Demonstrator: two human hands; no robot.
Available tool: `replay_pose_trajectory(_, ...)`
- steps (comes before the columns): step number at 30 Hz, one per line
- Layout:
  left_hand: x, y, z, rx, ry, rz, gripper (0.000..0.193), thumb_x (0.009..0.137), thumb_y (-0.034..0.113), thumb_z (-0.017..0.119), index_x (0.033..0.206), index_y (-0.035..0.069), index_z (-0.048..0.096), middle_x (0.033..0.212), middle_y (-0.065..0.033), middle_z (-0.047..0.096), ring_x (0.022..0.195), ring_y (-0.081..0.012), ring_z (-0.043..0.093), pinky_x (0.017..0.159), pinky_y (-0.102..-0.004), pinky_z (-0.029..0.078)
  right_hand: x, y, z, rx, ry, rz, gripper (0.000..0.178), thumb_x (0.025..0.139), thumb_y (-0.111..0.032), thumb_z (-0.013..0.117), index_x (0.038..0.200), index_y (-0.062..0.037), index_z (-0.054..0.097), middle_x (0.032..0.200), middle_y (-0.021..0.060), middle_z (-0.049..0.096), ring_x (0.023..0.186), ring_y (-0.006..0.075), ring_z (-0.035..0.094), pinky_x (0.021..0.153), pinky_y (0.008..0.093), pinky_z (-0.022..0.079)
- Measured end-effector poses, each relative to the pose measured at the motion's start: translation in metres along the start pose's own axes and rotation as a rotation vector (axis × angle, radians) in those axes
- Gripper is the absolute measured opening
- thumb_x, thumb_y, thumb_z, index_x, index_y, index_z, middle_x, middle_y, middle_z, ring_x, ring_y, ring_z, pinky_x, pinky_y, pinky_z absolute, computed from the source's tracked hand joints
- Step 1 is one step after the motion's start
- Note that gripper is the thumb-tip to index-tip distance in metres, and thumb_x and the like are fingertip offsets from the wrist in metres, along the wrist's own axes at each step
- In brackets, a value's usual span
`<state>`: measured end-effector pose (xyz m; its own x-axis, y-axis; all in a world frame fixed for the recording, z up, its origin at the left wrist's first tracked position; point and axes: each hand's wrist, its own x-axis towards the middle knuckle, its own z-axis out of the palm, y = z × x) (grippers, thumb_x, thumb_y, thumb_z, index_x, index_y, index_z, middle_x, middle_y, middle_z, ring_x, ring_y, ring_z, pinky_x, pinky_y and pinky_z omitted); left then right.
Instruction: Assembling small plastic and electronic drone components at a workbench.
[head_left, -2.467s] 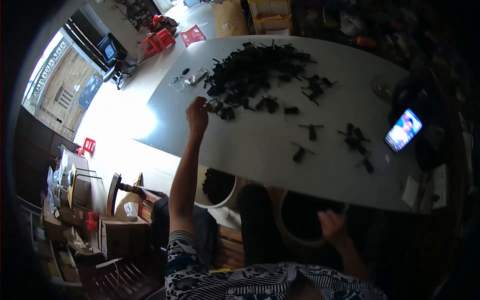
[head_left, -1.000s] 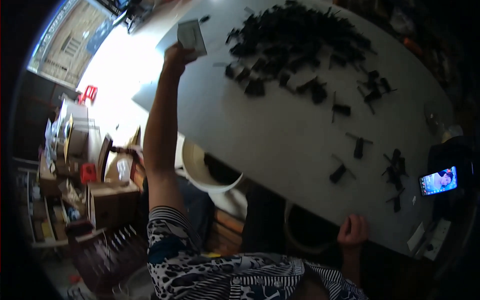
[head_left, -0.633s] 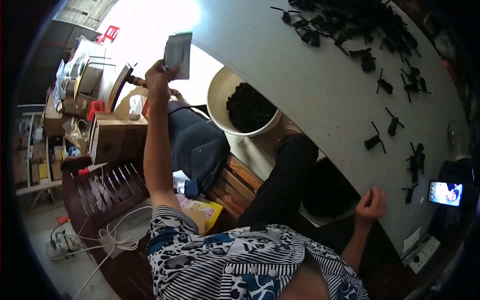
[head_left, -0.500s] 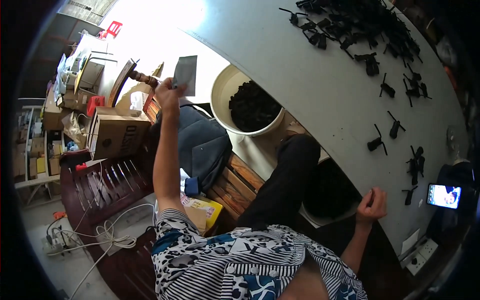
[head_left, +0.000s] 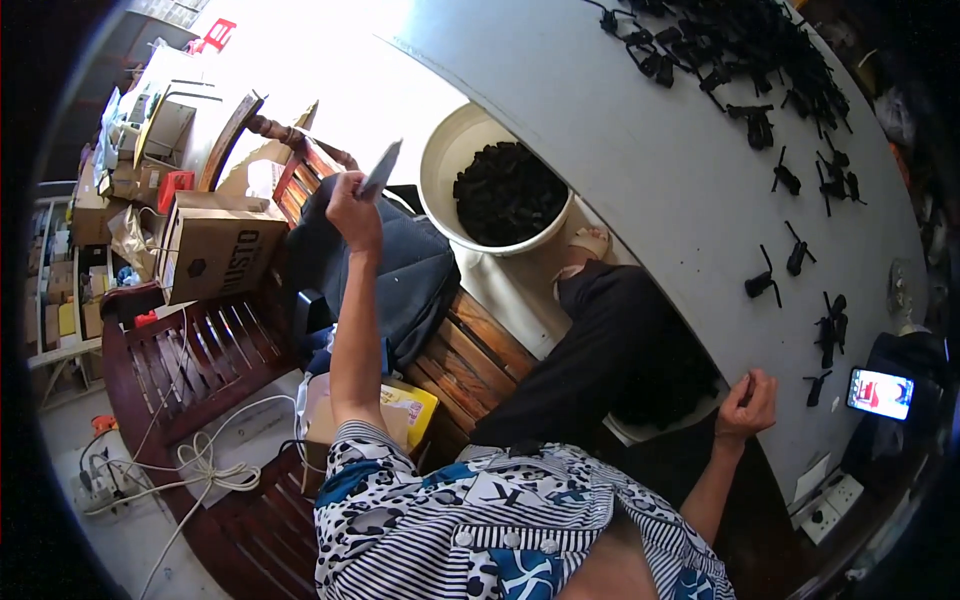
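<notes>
My left hand (head_left: 354,212) is raised over the wooden bench, its fingers pinching a thin, flat grey card-like piece (head_left: 381,170), now seen nearly edge-on. Beneath that arm lies a dark blue-grey cloth or bag (head_left: 415,275) on the bench. At the near edge of the white table (head_left: 640,170), my right hand (head_left: 746,404) is curled closed; whatever its fingers may hold is hidden. Closest to it on the table is a small black part (head_left: 817,388). More small black parts with thin arms (head_left: 750,65) are scattered and heaped toward the table's far end.
A white bucket (head_left: 434,180) of black pieces stands beside the table, and another container of black pieces (head_left: 660,390) is under it. Left are a cardboard box (head_left: 215,250), a yellow package (head_left: 415,410) and tangled white cables (head_left: 205,465). A lit phone (head_left: 880,393) stands at the right.
My left hand has moved nearer to me and slightly right, turning the grey piece from face-on to nearly edge-on. My right hand stays about where it was. The view has shifted slightly.
</notes>
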<state>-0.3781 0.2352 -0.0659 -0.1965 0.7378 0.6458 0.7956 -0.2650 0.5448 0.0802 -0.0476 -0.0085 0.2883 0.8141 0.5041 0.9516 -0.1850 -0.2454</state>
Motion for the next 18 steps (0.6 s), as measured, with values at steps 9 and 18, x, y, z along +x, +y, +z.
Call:
replay_pose_trajectory(9,-0.046,-0.05,-0.021,-0.339,-0.571,-0.644,0.025,0.062,-0.01,0.059,0.083,0.003,0.06,0.078,0.0005,0.059,0.072,-0.0071,0.054,0.061,-0.022,0.043,0.003,0.002,0.005,0.018,0.037,-0.043,0.005,0.079,0.002,0.051,0.082,-0.0005,0.052,0.066,0.0105,0.044,0.053,0.0248,0.044,0.045,0.0324,0.034)
replay_pose_trajectory(18,-0.13,-0.074,-0.025,-0.418,-0.721,-0.789,0.029,0.066,-0.008,0.062,0.094,0.001,0.064,0.08,0.0015,0.062,0.071,-0.0065,0.054,0.066,-0.0219,0.045,-0.003,0.008,0.003,0.016,-0.002,-0.036,0.005,0.081,0.001,0.052,0.085,0.0001,0.054,0.068,0.0111,0.048,0.051,0.0269,0.043,0.044,0.0334,0.033)
